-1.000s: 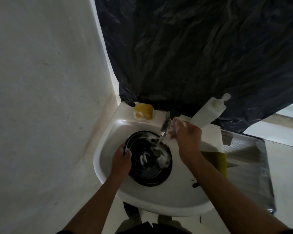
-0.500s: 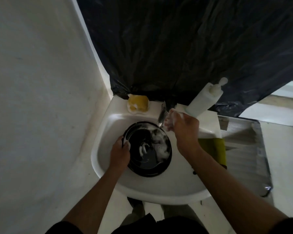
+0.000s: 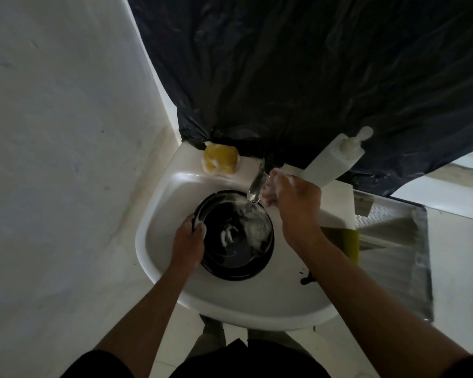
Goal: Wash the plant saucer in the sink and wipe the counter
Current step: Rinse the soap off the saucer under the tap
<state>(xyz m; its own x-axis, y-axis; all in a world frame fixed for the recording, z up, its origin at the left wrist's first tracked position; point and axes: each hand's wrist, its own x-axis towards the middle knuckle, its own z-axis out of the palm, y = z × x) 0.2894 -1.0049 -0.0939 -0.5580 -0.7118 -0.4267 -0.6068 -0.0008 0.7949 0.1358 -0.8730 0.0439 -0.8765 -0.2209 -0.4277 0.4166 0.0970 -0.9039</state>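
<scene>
A round black plant saucer (image 3: 238, 257) lies in the white sink (image 3: 159, 214), with white soap foam on its inner face. My left hand (image 3: 189, 241) grips the saucer's left rim, thumb over the edge. My right hand (image 3: 292, 203) is raised at the chrome tap (image 3: 257, 184), its foamy fingers curled beside the spout. Whether it holds the tap's handle is hidden by the hand itself.
A yellow sponge (image 3: 221, 159) sits on the sink's back ledge. A white pump bottle (image 3: 336, 156) stands right of the tap on white paper (image 3: 336, 211). A yellow-green cloth (image 3: 344, 238) and a foil-covered surface (image 3: 393, 241) lie right. Black plastic sheeting (image 3: 311, 77) hangs behind; a wall (image 3: 52, 159) stands left.
The hands and saucer hold nearly the same places; only the camera view shifted slightly. Foam still covers the saucer's right side.
</scene>
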